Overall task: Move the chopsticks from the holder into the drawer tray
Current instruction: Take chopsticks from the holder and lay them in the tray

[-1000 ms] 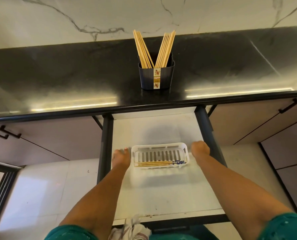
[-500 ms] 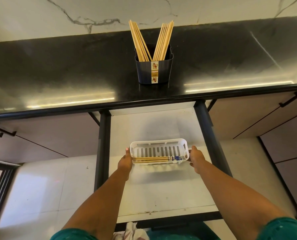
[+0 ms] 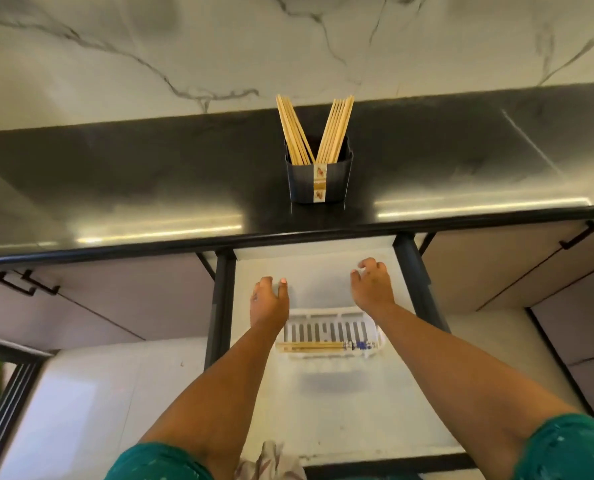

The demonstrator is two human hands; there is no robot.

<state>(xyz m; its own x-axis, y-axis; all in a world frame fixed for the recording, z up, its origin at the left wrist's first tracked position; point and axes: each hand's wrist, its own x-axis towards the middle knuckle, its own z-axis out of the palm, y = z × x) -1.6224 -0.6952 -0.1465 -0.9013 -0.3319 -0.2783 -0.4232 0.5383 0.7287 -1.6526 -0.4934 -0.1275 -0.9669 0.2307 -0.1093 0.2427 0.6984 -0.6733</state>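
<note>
A dark holder [image 3: 318, 181] stands on the black countertop, with several wooden chopsticks [image 3: 314, 131] fanned in two bundles. Below it the white drawer [image 3: 323, 410] is pulled out. A white slatted tray [image 3: 326, 332] sits in the drawer with a few chopsticks [image 3: 318, 347] lying along its near side. My left hand [image 3: 269, 301] hovers above the tray's far left corner, fingers apart, holding nothing. My right hand [image 3: 371, 284] is beyond the tray's far right corner, fingers loosely curled, also with nothing in it.
The black countertop [image 3: 150, 188] runs across the view under a marble wall. Dark drawer rails [image 3: 221, 306] flank the drawer. Closed cabinet fronts with black handles [image 3: 578, 235] sit on both sides. A cloth [image 3: 271, 462] shows at the drawer's near edge.
Both hands have let go of the tray's ends and moved away from me, toward the countertop. The tray stays in the drawer with its chopsticks.
</note>
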